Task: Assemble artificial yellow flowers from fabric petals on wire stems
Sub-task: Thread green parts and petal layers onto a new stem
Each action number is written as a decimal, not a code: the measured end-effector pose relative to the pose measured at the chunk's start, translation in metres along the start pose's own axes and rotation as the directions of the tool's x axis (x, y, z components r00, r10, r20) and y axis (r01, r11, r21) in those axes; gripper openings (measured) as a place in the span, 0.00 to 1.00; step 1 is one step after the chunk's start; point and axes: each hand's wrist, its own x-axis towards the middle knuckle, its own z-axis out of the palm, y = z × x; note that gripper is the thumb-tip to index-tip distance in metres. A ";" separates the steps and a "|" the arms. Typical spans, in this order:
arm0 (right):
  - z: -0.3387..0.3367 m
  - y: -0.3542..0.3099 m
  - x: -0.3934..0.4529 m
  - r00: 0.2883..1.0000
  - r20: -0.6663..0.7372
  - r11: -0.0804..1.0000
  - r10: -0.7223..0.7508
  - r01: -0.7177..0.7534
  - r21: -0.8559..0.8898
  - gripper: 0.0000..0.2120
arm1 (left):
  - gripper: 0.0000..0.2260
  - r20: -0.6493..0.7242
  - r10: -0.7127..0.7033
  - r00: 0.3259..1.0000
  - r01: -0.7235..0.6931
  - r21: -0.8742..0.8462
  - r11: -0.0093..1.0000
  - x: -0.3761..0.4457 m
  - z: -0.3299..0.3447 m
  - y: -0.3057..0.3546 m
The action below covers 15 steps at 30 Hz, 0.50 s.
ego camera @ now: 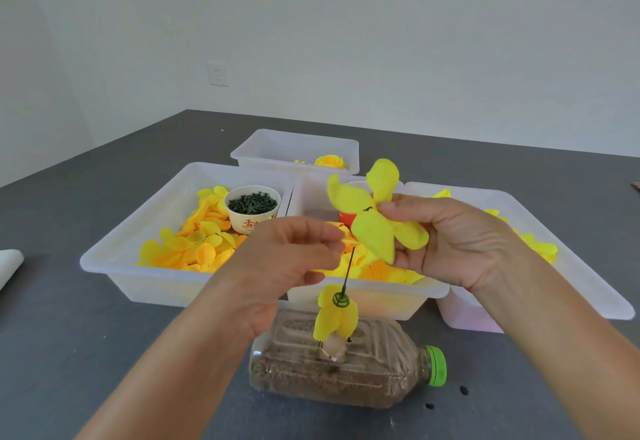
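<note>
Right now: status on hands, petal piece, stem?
Right hand holds the four-lobed yellow petal piece. Left hand pinches near the green wire stem, hold unclear. Nothing between them.

Both your forearms come in from the bottom edge, bare, angled up toward the middle. Your left hand (284,259) is raised, back of the hand toward the camera, fingers curled with thumb and fingertips drawn together in a pinch (what they pinch is too thin to make out clearly). Your right hand (460,239) sits a little higher and just beside it, palm side turned inward, thumb on top and fingers curled underneath, gripping. Wrists are both slightly bent, hands close but not touching.
</note>
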 end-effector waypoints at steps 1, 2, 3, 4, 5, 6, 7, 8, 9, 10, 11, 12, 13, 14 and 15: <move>0.000 0.004 0.001 1.000 0.002 0.999 0.019 -0.019 -0.041 0.25 | 0.09 0.008 0.005 1.000 -0.006 0.034 0.999 -0.001 0.002 -0.003; 0.001 0.007 0.001 0.999 0.005 0.996 0.037 -0.036 -0.083 0.26 | 0.08 0.018 0.013 1.000 -0.014 0.051 0.999 -0.002 0.004 -0.005; 0.003 0.010 0.002 0.999 0.004 0.991 0.052 -0.051 -0.121 0.26 | 0.08 0.026 0.020 0.999 -0.021 0.055 0.998 -0.002 0.005 -0.006; 0.005 0.011 0.003 0.998 0.000 0.987 0.065 -0.064 -0.148 0.25 | 0.08 0.031 0.023 0.999 -0.024 0.048 0.999 -0.002 0.005 -0.006; 0.006 0.012 0.003 0.997 -0.006 0.984 0.074 -0.074 -0.161 0.24 | 0.08 0.036 0.021 0.999 -0.023 0.037 0.999 -0.001 0.005 -0.006; 0.007 0.013 0.004 0.997 -0.012 0.983 0.080 -0.080 -0.165 0.24 | 0.08 0.043 0.011 0.999 -0.012 0.027 1.000 0.000 0.005 -0.006; 0.007 0.014 0.004 0.996 -0.014 0.982 0.084 -0.085 -0.166 0.23 | 0.09 0.049 -0.006 0.999 0.005 0.020 1.000 0.002 0.004 -0.006; 0.008 0.014 0.005 0.996 -0.015 0.982 0.086 -0.087 -0.169 0.21 | 0.09 0.052 -0.026 0.998 0.025 0.016 1.000 0.003 0.003 -0.005; 0.008 0.014 0.005 0.996 -0.018 0.981 0.086 -0.088 -0.172 0.19 | 0.09 0.054 -0.045 0.998 0.044 0.010 0.999 0.004 0.002 -0.005; 0.009 0.014 0.005 0.996 -0.023 0.980 0.088 -0.090 -0.176 0.18 | 0.09 0.055 -0.059 0.997 0.059 -0.001 0.998 0.005 0.000 -0.004; 0.009 0.014 0.006 0.996 -0.025 0.980 0.088 -0.091 -0.180 0.18 | 0.08 0.061 -0.067 0.996 0.068 -0.019 0.997 0.006 -0.002 -0.004; 0.009 0.013 0.006 0.996 -0.028 0.978 0.086 -0.090 -0.186 0.18 | 0.07 0.071 -0.071 0.995 0.074 -0.040 0.996 0.006 -0.003 -0.002; 0.008 0.013 0.006 0.996 -0.031 0.977 0.084 -0.088 -0.195 0.17 | 0.05 0.087 -0.073 0.994 0.079 -0.067 0.995 0.006 -0.006 -0.001; 0.008 0.013 0.007 0.996 -0.034 0.976 0.081 -0.087 -0.202 0.16 | 0.06 0.098 -0.076 0.992 0.085 -0.091 0.992 0.005 -0.008 0.001; 0.008 0.013 0.007 0.996 -0.038 0.975 0.081 -0.087 -0.205 0.14 | 0.09 0.101 -0.078 0.992 0.090 -0.122 0.988 0.005 -0.010 0.001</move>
